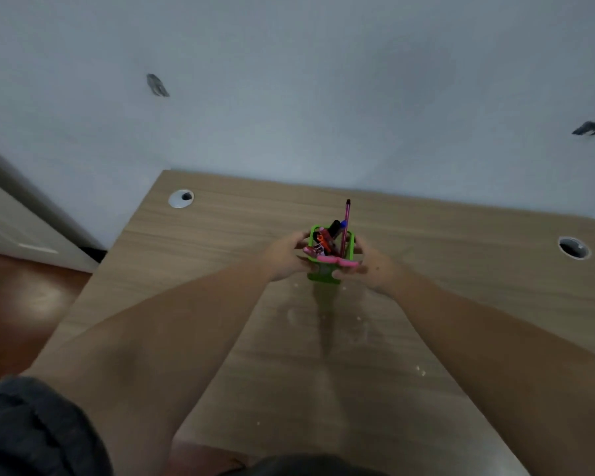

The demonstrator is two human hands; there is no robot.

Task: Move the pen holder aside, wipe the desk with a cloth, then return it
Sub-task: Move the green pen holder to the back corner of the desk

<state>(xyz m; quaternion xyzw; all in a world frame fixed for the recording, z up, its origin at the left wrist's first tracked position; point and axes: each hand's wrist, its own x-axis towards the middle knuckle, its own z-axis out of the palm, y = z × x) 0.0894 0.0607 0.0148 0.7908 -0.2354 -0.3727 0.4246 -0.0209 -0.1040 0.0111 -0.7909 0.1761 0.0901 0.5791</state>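
A green pen holder (323,273) stands near the middle of the wooden desk (241,228), filled with several pens, among them a tall pink one, and with a pink item lying across its front rim. My left hand (284,257) grips its left side. My right hand (373,266) grips its right side. Both arms stretch forward over the desk. Whether the holder's base touches the desk I cannot tell. No cloth is in view.
White crumbs and smears (421,371) dot the desk in front of the holder. Cable holes sit at the back left (181,198) and back right (573,248). A pale wall (323,97) rises behind the desk. The desk's left edge drops to a reddish floor (18,304).
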